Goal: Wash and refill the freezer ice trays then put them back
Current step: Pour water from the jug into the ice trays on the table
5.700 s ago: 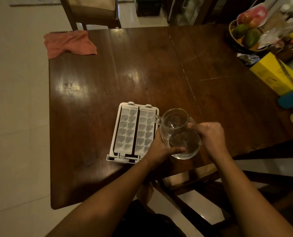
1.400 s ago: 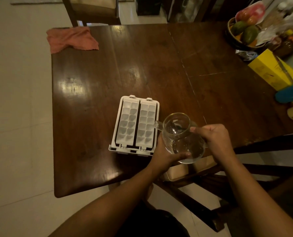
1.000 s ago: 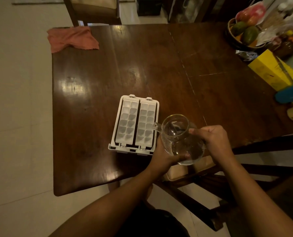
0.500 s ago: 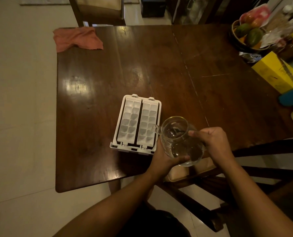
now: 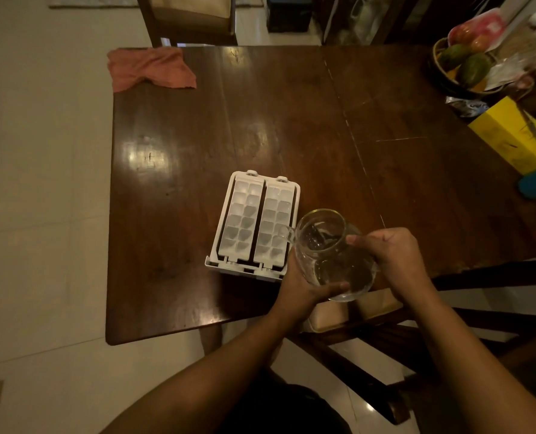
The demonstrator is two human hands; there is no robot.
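Both bare forearms reach up from the lower edge of the view and meet at a clear glass jug (image 5: 332, 255), which is held above the near edge of the dark wooden table (image 5: 182, 183). The left hand (image 5: 301, 283) cups the jug's rounded belly from below and from the left, its thumb wrapped across the underside and its fingers curled out of sight behind the glass. The right hand (image 5: 388, 255) grips the jug from the right side, knuckles up, with its fingers bent in toward the rim; the handle itself is hidden under that hand. The jug leans to the left, so that its spout reaches over the right edge of the right tray (image 5: 273, 227). Some water shows in the jug's belly. That tray lies side by side with the left tray (image 5: 243, 220) in a white holder (image 5: 221, 242) resting flat on the table, just beside the left hand. A pink cloth (image 5: 151, 68) lies at the table's far left corner.
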